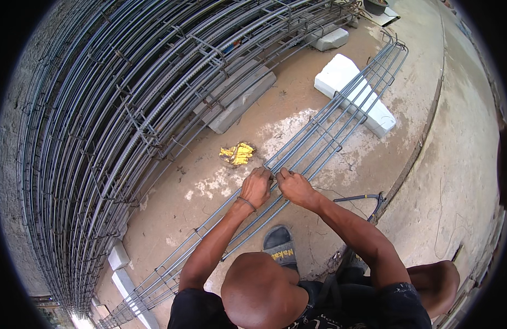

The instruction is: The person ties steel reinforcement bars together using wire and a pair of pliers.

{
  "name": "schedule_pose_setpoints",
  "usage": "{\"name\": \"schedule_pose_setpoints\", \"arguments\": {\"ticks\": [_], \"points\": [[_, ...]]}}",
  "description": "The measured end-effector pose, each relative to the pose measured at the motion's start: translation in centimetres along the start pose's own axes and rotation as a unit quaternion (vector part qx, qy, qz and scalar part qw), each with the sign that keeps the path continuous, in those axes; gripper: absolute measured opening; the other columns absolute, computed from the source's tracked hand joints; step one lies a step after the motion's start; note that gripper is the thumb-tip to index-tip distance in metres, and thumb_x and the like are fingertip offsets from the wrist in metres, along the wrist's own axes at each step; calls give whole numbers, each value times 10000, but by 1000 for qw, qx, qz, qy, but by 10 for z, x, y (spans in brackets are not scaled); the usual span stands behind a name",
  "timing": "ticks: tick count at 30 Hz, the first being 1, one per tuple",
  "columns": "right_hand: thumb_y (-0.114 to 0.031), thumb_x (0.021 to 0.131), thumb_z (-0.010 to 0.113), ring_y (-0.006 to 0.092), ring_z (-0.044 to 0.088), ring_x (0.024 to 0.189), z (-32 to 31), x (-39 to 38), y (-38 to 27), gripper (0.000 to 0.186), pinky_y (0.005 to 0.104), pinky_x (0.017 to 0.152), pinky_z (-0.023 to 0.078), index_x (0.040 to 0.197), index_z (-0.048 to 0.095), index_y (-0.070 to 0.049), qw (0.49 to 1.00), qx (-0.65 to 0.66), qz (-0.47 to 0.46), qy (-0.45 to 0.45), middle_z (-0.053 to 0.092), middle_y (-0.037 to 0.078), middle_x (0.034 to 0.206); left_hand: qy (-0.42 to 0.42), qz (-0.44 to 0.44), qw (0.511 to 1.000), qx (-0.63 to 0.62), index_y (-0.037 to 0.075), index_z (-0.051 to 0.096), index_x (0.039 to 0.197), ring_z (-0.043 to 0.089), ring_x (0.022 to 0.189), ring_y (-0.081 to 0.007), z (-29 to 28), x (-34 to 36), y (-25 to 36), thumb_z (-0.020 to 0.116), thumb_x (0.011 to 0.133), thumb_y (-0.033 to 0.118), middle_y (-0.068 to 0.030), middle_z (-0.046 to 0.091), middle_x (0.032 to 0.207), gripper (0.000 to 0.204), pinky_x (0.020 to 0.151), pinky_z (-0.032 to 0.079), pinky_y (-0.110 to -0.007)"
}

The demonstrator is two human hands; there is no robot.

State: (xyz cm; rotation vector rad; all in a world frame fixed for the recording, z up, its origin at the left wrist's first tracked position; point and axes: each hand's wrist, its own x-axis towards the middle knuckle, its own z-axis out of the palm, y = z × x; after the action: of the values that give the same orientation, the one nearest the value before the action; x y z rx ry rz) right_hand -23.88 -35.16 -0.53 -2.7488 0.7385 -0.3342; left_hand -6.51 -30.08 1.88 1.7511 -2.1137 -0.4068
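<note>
Head view. Left hand point(257, 187) and right hand point(295, 189), side by side over the rebar cage point(326, 134), which lies at the fingertips, running from 8 o'clock toward 1. Fingers curled against it; what they pinch cannot be told.

On my left I see a large heap of grey steel rebar cages point(122, 104), with a long grey concrete block point(245, 102) under it; a crumpled bright-yellow glove point(240, 153) lies before me on the dusty brown floor point(165, 214); ahead to my right I see a long white block point(338, 77); nearer me bends a thin dark-blue hose point(352, 197).
</note>
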Motion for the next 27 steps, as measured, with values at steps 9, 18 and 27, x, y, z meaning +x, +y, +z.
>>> {"name": "schedule_pose_setpoints", "arguments": {"ticks": [9,18,27], "points": [[-119,791,648,356,568,978,-31,-6,9,222,471,817,498,977,620,-2,987,124,101,12,570,165,954,141,-192,955,-175,-11,642,888,675,764,-352,34,-11,34,644,792,-10,-195,682,825,96,673,517,-396],[-170,761,709,324,467,1066,-40,-24,11,206,522,866,422,919,678,-42,988,77,128,-40,515,126,1098,294,-39,951,-90,-3,638,871,629,756,-340,51,-18,40,613,741,-76,-163,654,823,151,681,503,-402],[-111,706,683,283,619,701,-45,-17,-9,159,420,672,503,810,653,6,994,47,85,-47,632,143,790,239,72,968,-35,-3,618,906,611,792,-324,49,-24,37,608,605,-111,-136,625,869,319,694,503,-389]]}}
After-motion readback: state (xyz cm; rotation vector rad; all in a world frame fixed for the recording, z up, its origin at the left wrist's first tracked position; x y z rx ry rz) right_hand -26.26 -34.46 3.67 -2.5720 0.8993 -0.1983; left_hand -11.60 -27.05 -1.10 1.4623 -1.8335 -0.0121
